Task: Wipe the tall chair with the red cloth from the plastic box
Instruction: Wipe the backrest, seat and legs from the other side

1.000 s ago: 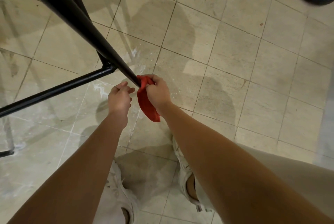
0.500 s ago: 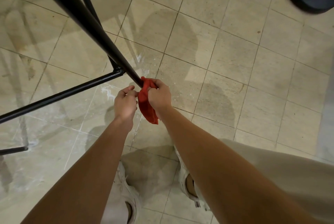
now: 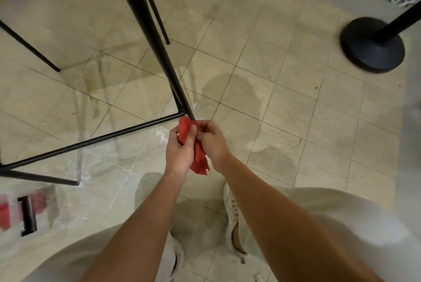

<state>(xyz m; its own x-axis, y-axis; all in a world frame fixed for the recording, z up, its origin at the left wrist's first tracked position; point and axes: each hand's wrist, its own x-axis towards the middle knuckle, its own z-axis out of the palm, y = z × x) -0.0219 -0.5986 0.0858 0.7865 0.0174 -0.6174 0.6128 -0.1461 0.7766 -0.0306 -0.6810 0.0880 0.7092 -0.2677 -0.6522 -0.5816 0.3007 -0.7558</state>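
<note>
Together, left hand (image 3: 180,150) and right hand (image 3: 213,142) clutch red cloth (image 3: 199,161) at chair leg (image 3: 159,53), plastic box (image 3: 11,199) — blurred red inside.

Right of my right hand (image 3: 211,142) the tiled floor (image 3: 284,104) lies open as far as a black stand base (image 3: 371,47), well apart. Straight ahead the tall chair's slanted front leg (image 3: 157,49) bars the way. Its low crossbar (image 3: 91,142) fences off the side of my left hand (image 3: 180,149). Between that bar and the thin rear legs (image 3: 29,47) I see open space. A plastic box (image 3: 27,211) sits at lower left.
</note>
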